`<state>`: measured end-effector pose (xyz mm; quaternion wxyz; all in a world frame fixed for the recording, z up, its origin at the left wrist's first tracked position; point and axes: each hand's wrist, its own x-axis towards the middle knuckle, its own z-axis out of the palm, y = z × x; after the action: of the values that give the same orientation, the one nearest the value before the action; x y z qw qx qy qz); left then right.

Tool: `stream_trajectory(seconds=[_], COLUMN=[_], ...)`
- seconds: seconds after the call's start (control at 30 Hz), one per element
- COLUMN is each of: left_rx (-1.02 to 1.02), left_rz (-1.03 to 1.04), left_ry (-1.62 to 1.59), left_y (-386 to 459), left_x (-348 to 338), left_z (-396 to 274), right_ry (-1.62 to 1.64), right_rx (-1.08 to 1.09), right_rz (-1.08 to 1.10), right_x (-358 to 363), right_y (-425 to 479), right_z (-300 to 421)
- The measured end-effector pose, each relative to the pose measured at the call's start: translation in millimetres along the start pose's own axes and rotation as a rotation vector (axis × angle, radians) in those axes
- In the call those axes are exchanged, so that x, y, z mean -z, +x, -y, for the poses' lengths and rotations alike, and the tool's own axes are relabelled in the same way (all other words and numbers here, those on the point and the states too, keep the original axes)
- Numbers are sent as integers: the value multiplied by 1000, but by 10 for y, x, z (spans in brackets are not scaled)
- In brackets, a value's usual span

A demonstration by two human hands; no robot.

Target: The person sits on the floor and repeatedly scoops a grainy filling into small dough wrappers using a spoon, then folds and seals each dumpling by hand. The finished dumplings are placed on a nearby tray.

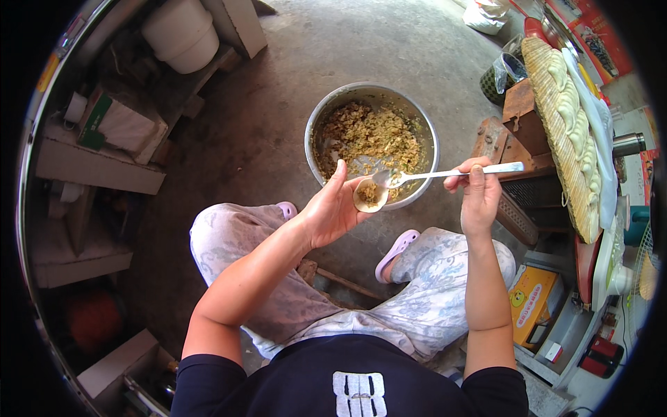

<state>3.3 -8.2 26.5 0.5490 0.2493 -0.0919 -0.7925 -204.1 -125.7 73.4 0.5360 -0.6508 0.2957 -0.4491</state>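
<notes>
On the fingers of my left hand (333, 208) lies a round dough wrapper (370, 196) with a small heap of chopped filling on it. My right hand (477, 193) grips the handle of a metal spoon (443, 174), whose bowl is over the wrapper's upper edge. Beneath and beyond both, a large metal basin (311, 151) on the floor holds chopped filling (388, 130). At the right, a ribbed woven tray (560, 140) bears a row of several shaped dough dumplings (570, 109).
Shelves with a white bucket (182, 36) and a box (120, 125) stand at the left. A patterned waste bin (492, 86) is at the upper right. A rusty metal box (523, 114) is beside the tray. An open drawer at the lower right holds a yellow box (534, 302).
</notes>
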Motion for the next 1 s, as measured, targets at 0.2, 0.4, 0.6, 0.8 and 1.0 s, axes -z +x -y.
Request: stream_trajectory(seconds=[0.2, 0.4, 0.6, 0.8, 1.0], left_rx=[-30, -68, -77, -83, -9], left_rz=[73, 49, 85, 58, 70], left_ry=[-19, -44, -79, -78, -53], left_y=[-3, -29, -62, -34, -72], left_x=[-34, -37, -70, -46, -17], left_z=[1, -17, -49, -23, -17], right_ry=[-163, 19, 233, 125, 119], right_rx=[-7, -120, -335, -314, -118], right_rz=[130, 42, -187, -120, -21], right_x=[-88, -65, 44, -49, 56], right_y=[-52, -72, 9, -44, 91], right_z=[-77, -234, -302, -377, -251])
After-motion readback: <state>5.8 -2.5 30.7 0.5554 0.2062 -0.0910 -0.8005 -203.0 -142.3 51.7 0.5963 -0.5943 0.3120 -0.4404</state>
